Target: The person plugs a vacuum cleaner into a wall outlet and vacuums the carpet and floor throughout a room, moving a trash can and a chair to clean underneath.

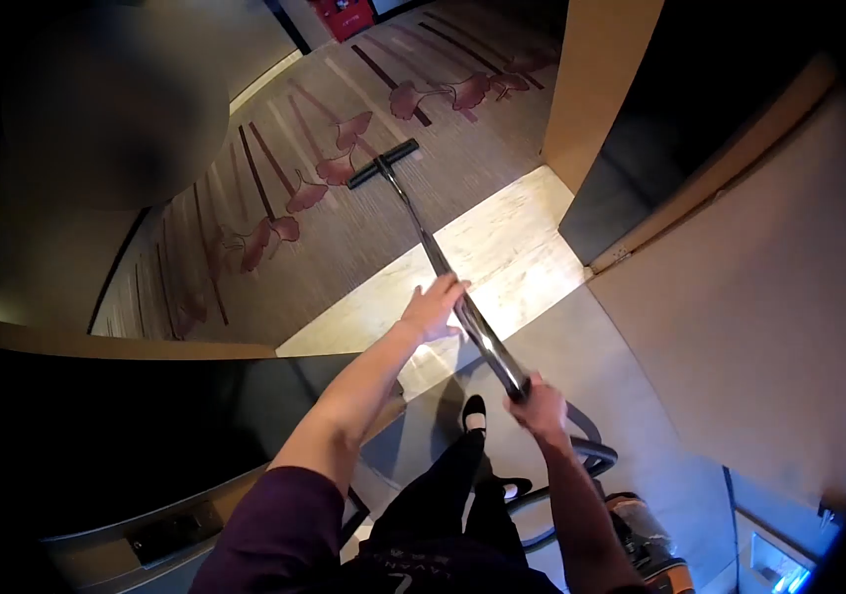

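A shiny metal vacuum cleaner wand [487,342] slants away from me, its wide dark floor head [383,163] resting on the patterned carpet. My right hand [544,408] is closed round the wand's near end, where the dark hose [593,447] leads off. Farther up, my left hand [433,309] lies against the side of the wand, fingers stretched and thumb apart, without wrapping round it. At lower right stands the orange and black vacuum cleaner body [646,540], partly covered by my right forearm.
The carpet [344,243] with pink leaf shapes meets a pale marble threshold [512,243] in a doorway. A wooden door frame [591,89] and a light door panel [740,317] stand on the right. Dark cabinetry is at left; a red object [344,18] lies at the far end.
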Motion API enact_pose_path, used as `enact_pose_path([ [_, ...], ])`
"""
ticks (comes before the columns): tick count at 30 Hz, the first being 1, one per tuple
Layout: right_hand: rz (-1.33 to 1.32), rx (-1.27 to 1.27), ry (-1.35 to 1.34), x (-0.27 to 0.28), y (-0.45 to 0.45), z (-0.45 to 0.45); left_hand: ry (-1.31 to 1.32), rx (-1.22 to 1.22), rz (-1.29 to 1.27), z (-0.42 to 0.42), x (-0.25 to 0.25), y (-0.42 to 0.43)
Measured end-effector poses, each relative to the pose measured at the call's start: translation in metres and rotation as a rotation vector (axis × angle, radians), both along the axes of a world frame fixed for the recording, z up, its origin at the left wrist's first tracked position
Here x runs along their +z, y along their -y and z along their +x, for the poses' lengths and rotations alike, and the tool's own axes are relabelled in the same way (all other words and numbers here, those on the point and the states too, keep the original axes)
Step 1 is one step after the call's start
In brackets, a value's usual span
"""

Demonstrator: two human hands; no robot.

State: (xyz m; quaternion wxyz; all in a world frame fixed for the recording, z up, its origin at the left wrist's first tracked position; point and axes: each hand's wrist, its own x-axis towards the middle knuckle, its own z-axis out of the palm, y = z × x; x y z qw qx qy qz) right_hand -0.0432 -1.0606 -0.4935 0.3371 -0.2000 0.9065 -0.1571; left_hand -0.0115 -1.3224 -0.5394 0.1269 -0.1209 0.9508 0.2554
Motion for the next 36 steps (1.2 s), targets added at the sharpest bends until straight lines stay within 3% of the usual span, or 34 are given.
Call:
enact_pose_path([
  [1, -0.026, -0.007, -0.014, -0.007, 0.028, -0.009, 0.006, 0.117, -0.019, 0.005, 0.017, 0.001],
  [3, -0.074, 0.026, -0.035, -0.015, 0.054, -0.011, -0.066, 0.292, 0.057, 0.013, 0.003, 0.011],
  [6, -0.084, 0.139, -0.044, 0.018, 0.052, 0.012, -0.197, 0.405, 0.078, 0.03, -0.008, 0.015],
  [8, -0.018, 0.123, -0.06, 0.046, 0.019, 0.027, -0.165, 0.292, 0.019, 0.04, 0.0, -0.004],
  [10, -0.142, 0.181, -0.148, 0.051, -0.043, 0.054, -0.12, 0.06, 0.084, 0.062, 0.01, -0.027],
  [12, -0.003, 0.163, -0.009, 0.086, -0.1, 0.069, -0.188, -0.102, 0.11, 0.08, 0.011, -0.067],
  [15, -0.019, 0.175, -0.076, 0.146, -0.19, 0.098, -0.317, -0.258, 0.303, 0.098, 0.054, -0.14],
  [18, -0.053, 0.024, -0.254, 0.223, -0.254, 0.126, -0.57, -0.446, 0.45, 0.095, 0.088, -0.202],
  [19, -0.162, 0.012, -0.496, 0.25, -0.267, 0.138, -0.475, -0.398, 0.568, 0.091, 0.104, -0.217],
  [20, -0.258, -0.121, -0.659, 0.28, -0.277, 0.15, -0.366, -0.364, 0.683, 0.086, 0.114, -0.232],
  [21, -0.444, -0.423, -0.815, 0.283, -0.296, 0.165, -0.589, -0.429, 0.761, 0.066, 0.109, -0.245],
  [22, -0.495, -0.643, -0.998, 0.292, -0.312, 0.183, -0.454, -0.309, 0.818, 0.05, 0.117, -0.25],
  [23, -0.444, -0.804, -1.071, 0.294, -0.332, 0.205, -0.344, -0.195, 1.108, 0.038, 0.126, -0.255],
  [24, -0.399, -0.962, -1.137, 0.294, -0.353, 0.228, -0.396, -0.201, 0.92, 0.022, 0.156, -0.26],
  [26, -0.169, -1.001, -1.161, 0.284, -0.394, 0.282, -0.59, -0.198, 0.755, -0.019, 0.164, -0.268],
  [28, -0.208, -1.153, -1.071, 0.258, -0.421, 0.34, -0.537, -0.054, 0.661, -0.04, 0.19, -0.296],
  [30, -0.175, -1.312, -0.946, 0.227, -0.442, 0.383, -0.643, -0.099, 0.6, -0.074, 0.215, -0.337],
  [36, -0.149, -1.452, -0.662, 0.175, -0.424, 0.443, -0.772, 0.005, 0.728, -0.142, 0.215, -0.432],
])
